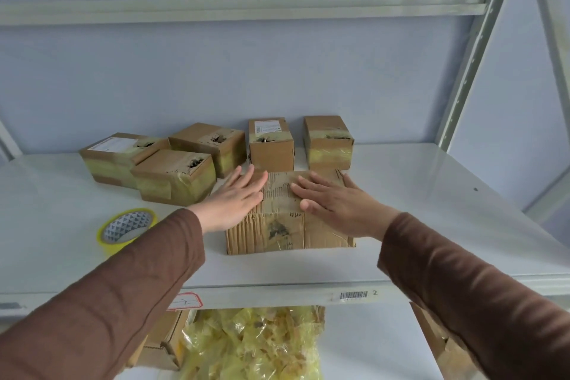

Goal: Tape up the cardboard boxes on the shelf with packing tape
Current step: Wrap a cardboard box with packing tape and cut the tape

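Note:
A worn, flat cardboard box (287, 228) lies on the white shelf (416, 225) in front of me. My left hand (234, 200) rests flat on the left part of its top, fingers straight. My right hand (336, 202) lies flat on the right part, fingers spread. A roll of yellowish packing tape (126, 230) lies on the shelf to the left of the box, beside my left forearm. Neither hand holds anything.
Several smaller taped cardboard boxes stand behind: a cluster at the left (175, 177) and two upright ones (271, 145) (328, 140) at the back. A metal upright (475, 49) rises at right. Below the shelf sit a bag of yellow tape scraps (253, 345) and more boxes.

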### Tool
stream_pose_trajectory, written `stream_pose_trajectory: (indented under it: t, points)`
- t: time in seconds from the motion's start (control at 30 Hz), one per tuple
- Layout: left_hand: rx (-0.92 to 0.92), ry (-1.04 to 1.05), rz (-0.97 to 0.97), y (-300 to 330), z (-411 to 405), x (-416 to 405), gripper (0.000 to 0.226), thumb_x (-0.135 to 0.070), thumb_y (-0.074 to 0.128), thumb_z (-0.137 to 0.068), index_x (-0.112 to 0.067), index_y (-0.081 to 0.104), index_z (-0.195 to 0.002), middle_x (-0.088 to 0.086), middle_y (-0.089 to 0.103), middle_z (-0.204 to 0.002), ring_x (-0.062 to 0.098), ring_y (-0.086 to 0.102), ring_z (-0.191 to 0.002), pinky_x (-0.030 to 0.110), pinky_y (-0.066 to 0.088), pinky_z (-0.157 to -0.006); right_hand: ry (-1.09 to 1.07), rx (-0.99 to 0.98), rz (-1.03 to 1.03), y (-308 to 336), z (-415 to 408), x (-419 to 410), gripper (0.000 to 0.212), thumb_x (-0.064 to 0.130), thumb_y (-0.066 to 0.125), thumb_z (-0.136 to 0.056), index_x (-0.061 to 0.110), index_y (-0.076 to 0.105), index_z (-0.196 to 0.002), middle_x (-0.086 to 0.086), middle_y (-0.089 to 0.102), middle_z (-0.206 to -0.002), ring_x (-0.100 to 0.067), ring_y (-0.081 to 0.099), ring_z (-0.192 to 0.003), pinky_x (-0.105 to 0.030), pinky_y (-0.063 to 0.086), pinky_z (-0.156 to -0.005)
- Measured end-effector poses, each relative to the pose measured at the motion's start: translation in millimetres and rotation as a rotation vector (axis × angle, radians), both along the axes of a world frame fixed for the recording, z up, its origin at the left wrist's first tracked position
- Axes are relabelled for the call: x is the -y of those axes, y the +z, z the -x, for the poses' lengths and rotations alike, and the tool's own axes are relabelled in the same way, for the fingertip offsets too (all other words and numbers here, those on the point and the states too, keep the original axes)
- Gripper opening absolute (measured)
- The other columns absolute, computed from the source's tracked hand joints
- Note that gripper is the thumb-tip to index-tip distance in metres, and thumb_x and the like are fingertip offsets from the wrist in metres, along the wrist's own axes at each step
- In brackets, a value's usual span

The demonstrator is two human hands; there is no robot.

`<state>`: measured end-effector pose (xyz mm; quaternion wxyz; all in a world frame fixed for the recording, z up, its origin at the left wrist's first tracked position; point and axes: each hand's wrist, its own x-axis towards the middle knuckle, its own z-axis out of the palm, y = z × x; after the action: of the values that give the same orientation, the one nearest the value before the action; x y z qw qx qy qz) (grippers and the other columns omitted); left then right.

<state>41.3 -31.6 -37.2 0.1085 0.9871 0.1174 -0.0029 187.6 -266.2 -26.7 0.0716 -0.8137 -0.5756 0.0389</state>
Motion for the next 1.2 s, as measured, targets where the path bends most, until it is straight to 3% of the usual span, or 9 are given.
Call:
stream_pose_trajectory:
  t: [0.13,0.27,0.37,0.47,0.63,0.7,0.9,1.13,1.2]
  points:
    - [-0.123,0.022,0.03,-0.1,-3.5,-1.4,0.052,-0.033,0.017,-0.114,-0.035,0.001,-0.164,-0.01,-0.032,-0.162,0.012,-0.045,-0.138,0.028,-0.029,-0.11,0.001,0.02,0.053,1.1,0.3,-1.6,0.068,0.069,0.011,-0.1,0.041,0.009,-0.163,0.017,0.0,-0.17,-0.007,-0.009,-0.157,-0.067,-0.009,-0.122]
    - [-0.077,0.153,0.177,20.0,0.7,7.8,0.05,-0.047,0.018,-0.111,-0.051,0.008,-0.16,-0.008,-0.002,-0.172,0.021,-0.011,-0.157,0.052,0.0,-0.124,0.039,0.07,0.074,7.2,-8.8,0.1,0.071,0.071,0.017,-0.099,0.042,0.004,-0.162,0.017,-0.002,-0.17,-0.008,-0.009,-0.157,-0.064,-0.004,-0.124]
    - [-0.078,0.225,0.245,32.8,11.9,11.0,0.052,-0.047,0.031,-0.108,-0.05,0.021,-0.159,0.0,0.027,-0.156,0.03,0.016,-0.151,0.046,0.018,-0.12,-0.034,0.106,0.057,12.6,-22.0,0.6,0.056,0.055,0.026,-0.108,0.043,0.016,-0.162,0.018,0.004,-0.171,-0.014,-0.004,-0.159,-0.061,0.005,-0.125]
    - [-0.032,0.226,0.382,29.1,30.9,27.3,0.082,-0.069,0.059,-0.089,-0.048,0.02,-0.159,0.0,0.024,-0.164,0.023,0.028,-0.15,0.04,0.03,-0.119,-0.074,-0.127,-0.062,11.4,-28.4,-6.7,0.047,0.027,0.035,-0.112,0.035,0.033,-0.158,0.014,0.019,-0.169,-0.016,0.005,-0.159,-0.047,0.007,-0.128]
    - [0.051,0.338,0.4,19.8,31.9,78.2,0.122,-0.098,0.059,-0.056,-0.047,0.012,-0.157,-0.005,0.063,-0.104,0.008,0.07,-0.059,0.026,0.054,-0.05,-0.182,-0.712,-0.242,18.8,-18.0,-31.0,0.043,0.041,0.043,-0.106,0.025,0.061,-0.141,0.006,0.044,-0.158,-0.017,0.041,-0.144,-0.037,0.025,-0.124]
    - [0.044,0.352,0.347,20.8,26.1,82.7,0.125,-0.101,0.054,-0.058,-0.045,0.008,-0.16,-0.009,0.062,-0.096,0.01,0.07,-0.055,0.024,0.054,-0.044,-0.171,-0.541,-0.251,14.2,-12.6,-42.5,0.039,0.041,0.049,-0.104,0.016,0.062,-0.131,-0.003,0.058,-0.141,-0.023,0.053,-0.13,-0.041,0.038,-0.114]
    - [0.075,0.347,0.547,17.0,25.0,79.1,0.125,-0.095,0.061,-0.061,-0.048,0.001,-0.16,-0.003,0.053,-0.14,0.014,0.07,-0.083,0.027,0.058,-0.051,-0.119,-0.145,-0.175,4.1,-13.8,-49.1,0.051,0.047,0.05,-0.103,0.018,0.048,-0.146,-0.005,0.045,-0.155,-0.025,0.033,-0.147,-0.039,0.026,-0.117]
    - [0.153,0.287,0.631,9.7,28.9,69.3,0.111,-0.085,0.063,-0.072,-0.053,0.0,-0.158,-0.006,0.072,-0.099,0.012,0.075,-0.072,0.029,0.06,-0.057,-0.031,0.148,0.085,36.2,15.1,-51.3,0.045,0.022,0.033,-0.111,0.031,0.041,-0.154,0.001,0.038,-0.163,-0.025,0.037,-0.148,-0.047,0.034,-0.119]
    - [0.242,0.284,0.617,11.6,39.1,52.7,0.098,-0.08,0.06,-0.08,-0.051,0.009,-0.158,0.0,0.073,-0.089,0.013,0.074,-0.071,0.032,0.058,-0.06,-0.042,0.231,-0.065,52.6,36.1,-53.6,0.045,0.022,0.035,-0.11,0.028,0.043,-0.154,0.003,0.039,-0.162,-0.023,0.035,-0.149,-0.044,0.035,-0.118]
